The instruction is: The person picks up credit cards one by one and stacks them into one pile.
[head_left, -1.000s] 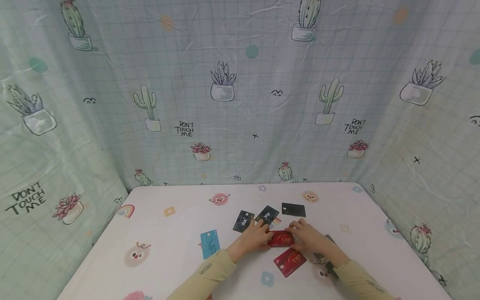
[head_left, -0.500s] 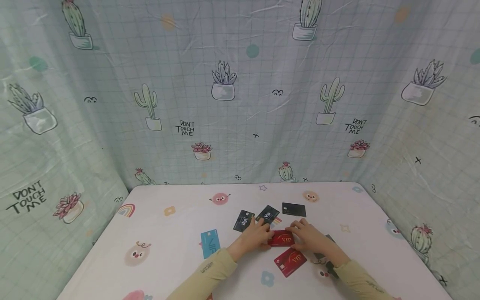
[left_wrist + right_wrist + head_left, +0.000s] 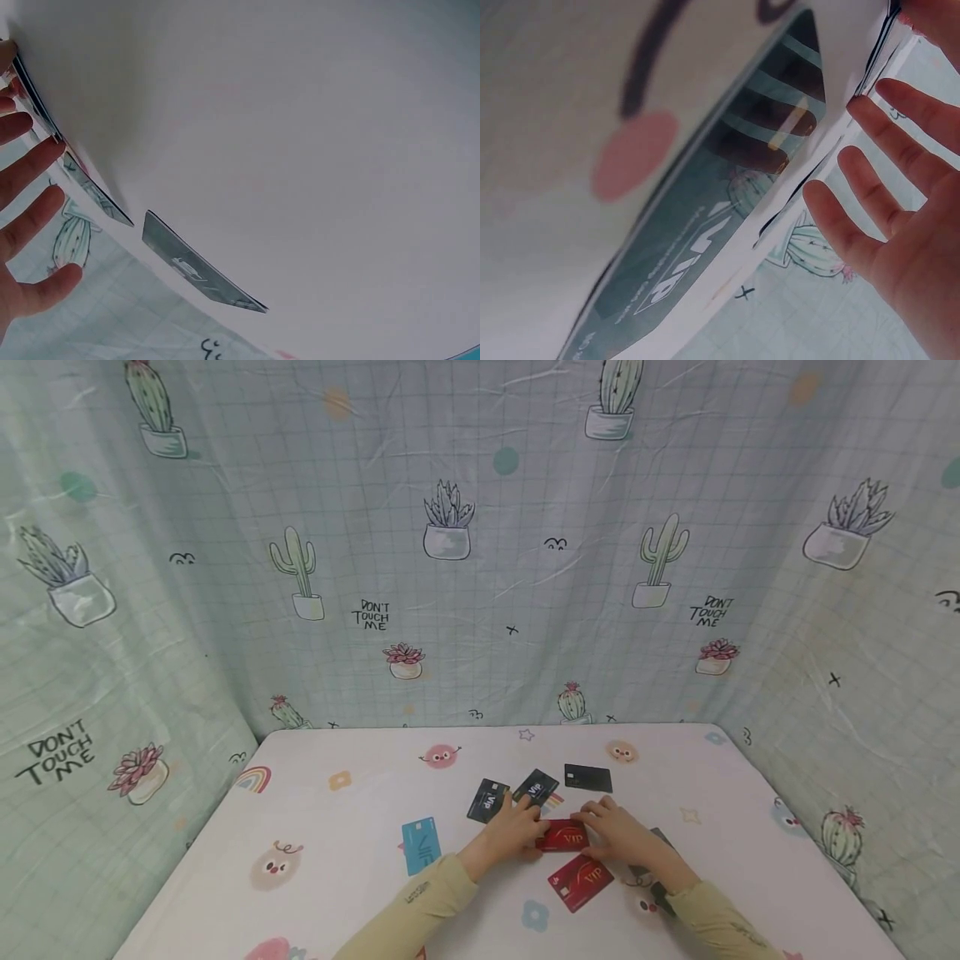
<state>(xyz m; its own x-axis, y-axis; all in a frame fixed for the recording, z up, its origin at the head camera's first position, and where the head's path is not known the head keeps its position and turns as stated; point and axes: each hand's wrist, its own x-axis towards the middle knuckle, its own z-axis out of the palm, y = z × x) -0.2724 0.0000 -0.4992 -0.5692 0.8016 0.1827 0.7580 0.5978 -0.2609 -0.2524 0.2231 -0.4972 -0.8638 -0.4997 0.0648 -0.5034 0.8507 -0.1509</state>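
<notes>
Head view: upper red card (image 3: 566, 836) unmoved between fingers (image 3: 536, 830)

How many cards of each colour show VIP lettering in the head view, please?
Red cards: 2
Black cards: 2
Blue card: 1
Total: 5

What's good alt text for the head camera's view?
A left hand and right hand flank a red VIP card on a white table. Another red card, several dark cards and a blue card lie nearby; cactus-print fabric hangs behind.
</notes>
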